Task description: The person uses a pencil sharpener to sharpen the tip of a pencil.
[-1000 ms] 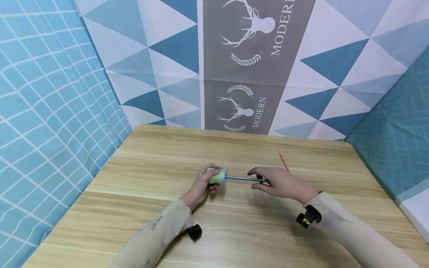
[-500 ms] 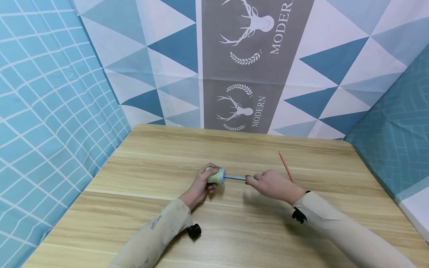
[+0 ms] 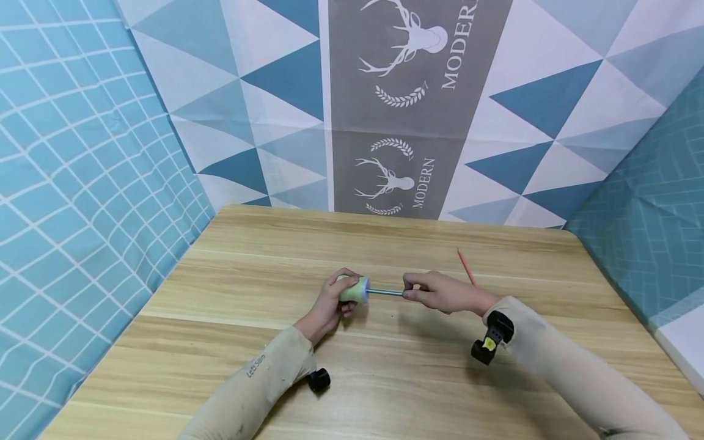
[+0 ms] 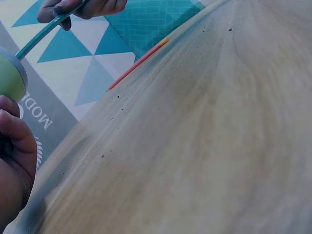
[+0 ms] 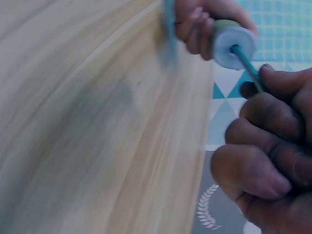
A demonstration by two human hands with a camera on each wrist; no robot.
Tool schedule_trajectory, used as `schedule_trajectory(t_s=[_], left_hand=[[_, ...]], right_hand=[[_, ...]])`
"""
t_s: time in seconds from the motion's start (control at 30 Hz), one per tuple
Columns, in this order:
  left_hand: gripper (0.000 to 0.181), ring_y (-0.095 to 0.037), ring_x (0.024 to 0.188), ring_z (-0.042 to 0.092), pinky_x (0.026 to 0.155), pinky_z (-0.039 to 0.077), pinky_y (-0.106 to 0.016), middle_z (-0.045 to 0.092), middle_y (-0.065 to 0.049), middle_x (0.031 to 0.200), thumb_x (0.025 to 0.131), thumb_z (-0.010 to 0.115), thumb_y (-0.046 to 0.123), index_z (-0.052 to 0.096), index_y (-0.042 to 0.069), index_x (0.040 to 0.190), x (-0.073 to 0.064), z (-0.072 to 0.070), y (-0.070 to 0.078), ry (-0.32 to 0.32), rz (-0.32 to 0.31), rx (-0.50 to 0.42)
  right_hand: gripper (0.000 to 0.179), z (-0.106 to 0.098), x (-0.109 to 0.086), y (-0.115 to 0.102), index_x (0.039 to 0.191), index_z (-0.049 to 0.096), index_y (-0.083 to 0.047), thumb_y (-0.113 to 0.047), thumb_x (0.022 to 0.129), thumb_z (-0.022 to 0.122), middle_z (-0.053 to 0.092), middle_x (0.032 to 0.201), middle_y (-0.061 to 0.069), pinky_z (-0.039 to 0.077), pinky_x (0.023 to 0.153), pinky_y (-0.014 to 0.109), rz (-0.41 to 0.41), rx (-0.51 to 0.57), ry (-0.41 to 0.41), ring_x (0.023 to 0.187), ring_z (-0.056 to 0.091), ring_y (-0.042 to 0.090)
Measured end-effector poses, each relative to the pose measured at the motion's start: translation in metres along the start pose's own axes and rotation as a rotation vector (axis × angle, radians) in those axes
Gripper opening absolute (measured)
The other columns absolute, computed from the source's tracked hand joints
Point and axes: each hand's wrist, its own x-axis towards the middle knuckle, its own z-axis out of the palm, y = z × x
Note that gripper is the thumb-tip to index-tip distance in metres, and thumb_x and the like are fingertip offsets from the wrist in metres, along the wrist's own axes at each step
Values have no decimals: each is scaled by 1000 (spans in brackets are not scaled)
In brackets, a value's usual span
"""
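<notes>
My left hand [image 3: 328, 304] grips a small green pencil sharpener [image 3: 352, 289], waisted in shape with a pale lavender end face. A teal pencil [image 3: 385, 292] goes into the hole in the middle of that face, as the right wrist view shows. My right hand [image 3: 442, 291] pinches the pencil's other end between thumb and forefinger, the remaining fingers curled in. Pencil and sharpener lie level, in line between the two hands, over the wooden table. In the left wrist view the sharpener [image 4: 12, 75] is cut off by the frame's edge.
A red pencil [image 3: 467, 267] with a yellow end lies on the wooden table [image 3: 275, 244] behind my right hand. Patterned cloth [image 3: 401, 110] hangs at the table's back edge, with blue checked cloth [image 3: 82, 153] on the left. Both wrists carry small black cameras.
My right hand, loosely around the pencil with parted fingers a second ago, has moved left and pinched it. Since half a second ago its wrist has turned. My left hand keeps the sharpener still.
</notes>
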Motion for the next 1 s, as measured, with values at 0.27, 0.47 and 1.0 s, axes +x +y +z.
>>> schedule_trajectory(t_s=[0.27, 0.47, 1.0], left_hand=[[11, -10, 46, 45, 39, 35, -21, 57, -6, 71, 90, 58, 18, 66, 23, 85, 0, -1, -1, 3, 6, 17], [13, -10, 46, 44, 39, 35, -21, 57, -6, 70, 90, 57, 16, 67, 24, 86, -1, -1, -1, -5, 20, 34], [10, -10, 48, 44, 40, 37, -22, 57, -6, 73, 91, 57, 21, 67, 24, 88, -1, -1, 1, -21, 11, 56]], right_hand=[[32, -11, 5, 9, 98, 41, 3, -27, 107, 46, 25, 52, -5, 18, 37, 23, 256, 528, -188, 40, 18, 7], [29, -12, 7, 18, 92, 35, -2, -25, 108, 42, 24, 52, -7, 16, 35, 19, 287, 769, -292, 37, 20, 2], [27, -10, -13, 0, 115, 61, -10, -32, 102, 56, 57, 73, 0, 45, 52, 29, 112, -36, 53, 57, 49, 14]])
